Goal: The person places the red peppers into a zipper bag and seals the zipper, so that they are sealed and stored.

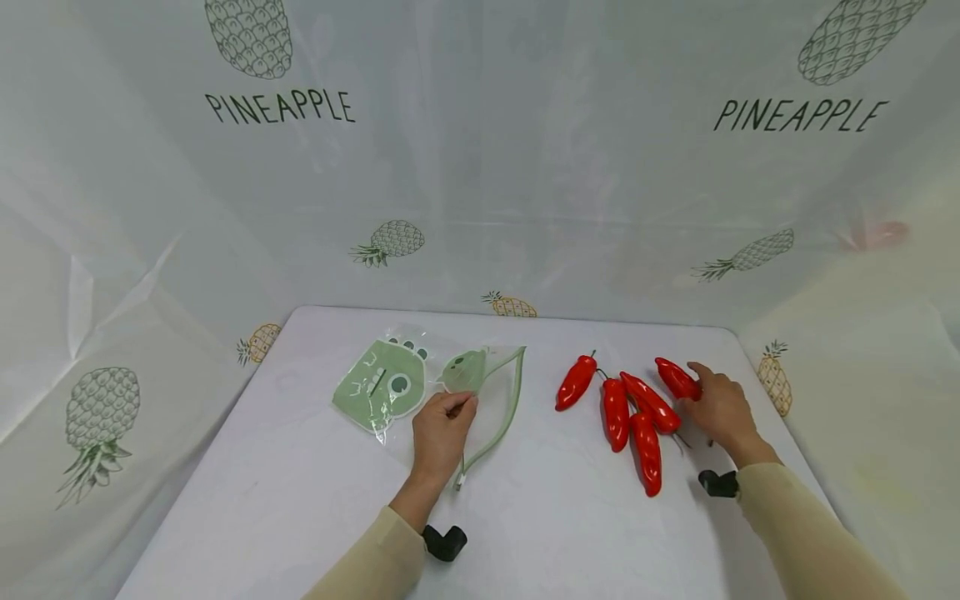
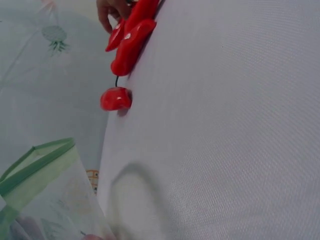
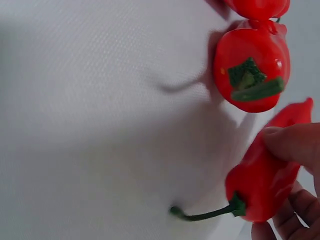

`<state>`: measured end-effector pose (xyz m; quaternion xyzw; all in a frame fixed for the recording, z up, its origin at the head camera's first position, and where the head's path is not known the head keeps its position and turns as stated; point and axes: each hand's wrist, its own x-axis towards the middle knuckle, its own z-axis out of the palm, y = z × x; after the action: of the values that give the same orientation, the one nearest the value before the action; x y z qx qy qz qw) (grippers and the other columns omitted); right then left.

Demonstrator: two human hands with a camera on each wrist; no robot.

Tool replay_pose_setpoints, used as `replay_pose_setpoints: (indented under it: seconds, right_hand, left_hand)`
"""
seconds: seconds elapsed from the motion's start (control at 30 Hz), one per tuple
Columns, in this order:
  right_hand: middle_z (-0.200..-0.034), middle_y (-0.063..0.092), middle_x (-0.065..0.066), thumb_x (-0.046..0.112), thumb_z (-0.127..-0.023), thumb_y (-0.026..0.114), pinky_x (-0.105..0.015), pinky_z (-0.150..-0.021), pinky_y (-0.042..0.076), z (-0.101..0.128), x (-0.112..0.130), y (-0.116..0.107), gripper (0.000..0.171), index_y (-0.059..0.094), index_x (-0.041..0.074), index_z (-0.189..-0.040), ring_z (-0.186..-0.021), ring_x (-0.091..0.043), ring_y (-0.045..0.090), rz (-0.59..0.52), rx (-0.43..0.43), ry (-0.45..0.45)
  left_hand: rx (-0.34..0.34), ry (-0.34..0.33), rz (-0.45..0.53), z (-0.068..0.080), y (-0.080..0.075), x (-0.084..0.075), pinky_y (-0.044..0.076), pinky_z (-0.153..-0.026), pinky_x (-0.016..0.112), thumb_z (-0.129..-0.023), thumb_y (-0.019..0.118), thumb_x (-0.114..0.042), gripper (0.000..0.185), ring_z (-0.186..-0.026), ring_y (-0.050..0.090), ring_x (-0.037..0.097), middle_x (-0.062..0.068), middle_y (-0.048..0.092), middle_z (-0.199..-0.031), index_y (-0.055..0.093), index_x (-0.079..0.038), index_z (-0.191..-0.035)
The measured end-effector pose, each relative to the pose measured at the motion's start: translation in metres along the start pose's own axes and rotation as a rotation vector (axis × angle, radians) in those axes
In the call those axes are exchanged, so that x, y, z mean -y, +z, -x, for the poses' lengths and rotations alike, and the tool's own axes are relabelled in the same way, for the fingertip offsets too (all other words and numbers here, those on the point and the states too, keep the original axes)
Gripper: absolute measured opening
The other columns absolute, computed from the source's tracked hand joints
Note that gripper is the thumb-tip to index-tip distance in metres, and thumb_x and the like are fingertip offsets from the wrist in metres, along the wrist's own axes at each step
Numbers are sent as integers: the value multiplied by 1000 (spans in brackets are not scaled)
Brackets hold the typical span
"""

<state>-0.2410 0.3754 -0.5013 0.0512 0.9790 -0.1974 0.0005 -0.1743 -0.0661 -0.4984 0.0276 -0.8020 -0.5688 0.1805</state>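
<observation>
One pale curtain [image 1: 570, 167], printed with pineapples and lettering, hangs behind and beside the white table [image 1: 540, 533]. Two beige sleeves [image 1: 817, 533] reach in over the table's near edge. Left of the table's middle, toward its far edge, lies a clear bag [image 1: 378, 387] with a green cartoon face; its green-trimmed mouth stands parted on the right side. The left hand [image 1: 437, 437] pinches the bag near that mouth, thumb against curled fingers, and hides part of it. The right hand [image 1: 722, 408] grips a red pepper [image 1: 675, 377] near the far right corner, thumb on one side and fingers round the other; whether that pepper touches the table I cannot tell. Four loose peppers [image 1: 616, 414] lie in the way between it and the bag, the leftmost well apart from the bag, the others bunched close together on its right. Black wrist pieces [image 1: 444, 543] sit just below both hands. Smallest is the held pepper's green stem [image 3: 207, 216], jutting out past the fingers.
</observation>
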Motion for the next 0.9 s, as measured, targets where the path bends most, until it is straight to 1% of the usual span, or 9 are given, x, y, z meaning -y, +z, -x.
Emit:
replay_pose_setpoints:
  seconds: [0.1,0.2,0.37,0.57,0.63,0.8,0.9]
  right_hand:
    - [-128,51,-39,15,-96,73,-69,-88,57,2,1,-1,73,36,-5,-156,-111,-53,51,-22,-57,-4]
    - [-125,52,-38,15,-97,72,-67,-84,59,4,3,-3,71,37,-6,-155,-108,-53,53,-51,-89,-19]
    - [-125,51,-38,15,-97,72,-60,-76,63,8,8,-8,70,37,-7,-153,-107,-53,55,-89,-101,-22]
    - [-126,52,-38,13,-96,70,-56,-74,64,10,13,-10,63,37,-11,-144,-104,-51,59,-133,-112,-7]
    - [-126,53,-39,13,-95,70,-56,-74,64,11,15,-11,65,36,-12,-144,-103,-51,60,-143,-117,-7]
    - [-127,51,-38,15,-92,72,-58,-74,64,12,19,-15,79,29,-11,-153,-107,-53,56,-144,-121,-12]
    - [-129,51,-38,16,-92,73,-59,-76,63,14,23,-16,78,30,-11,-152,-110,-54,55,-156,-121,-3]
  left_hand:
    - [0,0,-6,0,0,1,51,-62,18,-93,80,-10,10,-75,60,7,-1,69,-84,84,-8,-102]
    - [-2,-1,-8,0,0,2,50,-61,18,-93,80,-10,10,-75,60,8,0,69,-84,85,-8,-102]
    - [-6,4,-7,0,0,2,50,-62,18,-93,80,-10,10,-75,61,8,1,70,-84,85,-8,-101]
    - [-1,-1,-16,-1,-1,2,51,-62,19,-94,80,-12,10,-75,61,8,-1,69,-84,85,-9,-103]
    - [4,-8,-13,-1,-1,2,51,-61,19,-94,79,-13,11,-75,61,9,-1,69,-84,84,-8,-103]
    - [9,-16,-7,-1,-1,1,51,-61,19,-95,79,-13,12,-76,61,9,-1,69,-85,84,-8,-104]
    - [9,-16,-6,-1,-1,1,51,-61,19,-95,79,-13,12,-76,61,9,-1,69,-85,84,-8,-104]
